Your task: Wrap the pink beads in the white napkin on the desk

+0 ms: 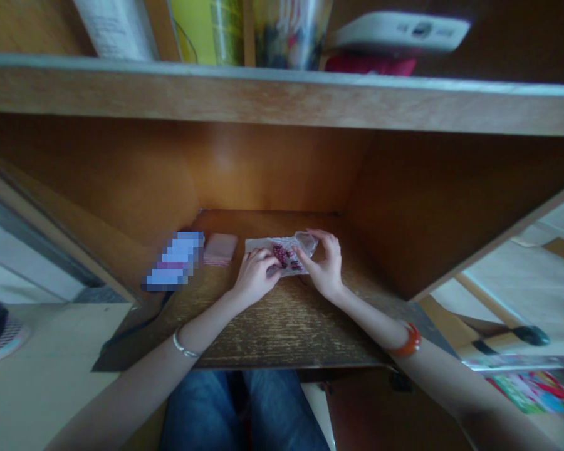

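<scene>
Left hand (257, 275) pinches the near-left part of a packet (286, 254) in my head view; the right hand (328, 268) holds its clear corner between thumb and fingers. Between both hands, it looks crinkly, whitish, dark-red patterned. I'd expect light, soft, slippery plastic, best gripped by its edges.

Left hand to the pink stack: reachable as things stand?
Probably yes: the pink stack sits close to the left hand, with nothing visible between them. But that hand is on the patterned packet, so it would likely have to leave that first.
</scene>
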Demonstrator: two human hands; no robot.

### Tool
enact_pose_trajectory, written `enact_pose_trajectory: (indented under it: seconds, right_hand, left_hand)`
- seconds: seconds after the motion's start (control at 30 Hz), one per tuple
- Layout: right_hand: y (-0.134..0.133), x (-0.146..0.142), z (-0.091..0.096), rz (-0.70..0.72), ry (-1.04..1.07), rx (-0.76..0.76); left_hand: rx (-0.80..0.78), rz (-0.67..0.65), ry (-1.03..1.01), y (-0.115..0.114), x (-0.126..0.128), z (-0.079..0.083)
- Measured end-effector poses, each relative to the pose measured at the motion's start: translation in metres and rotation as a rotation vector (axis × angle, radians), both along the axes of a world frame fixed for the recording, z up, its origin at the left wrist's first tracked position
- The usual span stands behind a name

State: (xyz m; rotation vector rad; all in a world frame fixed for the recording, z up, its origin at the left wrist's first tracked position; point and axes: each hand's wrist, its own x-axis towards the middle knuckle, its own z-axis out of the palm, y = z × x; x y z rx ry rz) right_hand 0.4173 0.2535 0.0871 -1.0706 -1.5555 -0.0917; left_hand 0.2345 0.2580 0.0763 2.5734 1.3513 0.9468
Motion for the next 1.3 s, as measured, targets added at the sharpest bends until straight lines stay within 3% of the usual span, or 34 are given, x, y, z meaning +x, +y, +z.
enact_pose_trajectory:
  seconds: [0.2, 0.6, 0.73, 0.83, 0.93, 1.03, 1.13, 1.3]
  right_hand:
    - [0.001, 0.0, 0.0, 0.011, -0.002, -0.017]
    - [0.005, 0.003, -0.004, 0.0, -0.032, -0.04]
    - [0.006, 0.004, -0.006, -0.016, -0.08, -0.113]
    - [0.006, 0.004, -0.008, 0.002, -0.12, -0.139]
    - [0.006, 0.003, -0.009, 0.014, -0.12, -0.141]
    - [0.006, 0.003, -0.008, 0.015, -0.089, -0.118]
    - [0.007, 0.005, -0.006, 0.013, -0.04, -0.093]
    - [0.012, 0.007, -0.006, -0.021, 0.062, -0.107]
  left_hand:
    - [-0.023, -0.02, 0.022, 0.003, 0.002, -0.007]
    - [0.008, -0.041, -0.001, 0.004, 0.003, -0.003]
    - [0.137, -0.028, -0.28, 0.015, -0.001, 0.014]
    - [0.165, -0.109, -0.533, 0.026, 0.001, 0.035]
    - [0.153, -0.237, -0.552, 0.035, 0.009, 0.055]
    - [0.092, -0.347, -0.474, 0.049, 0.017, 0.064]
    - [0.034, -0.282, -0.462, 0.071, 0.017, 0.054]
    - [-0.165, -0.062, -0.184, 0.106, 0.001, 0.007]
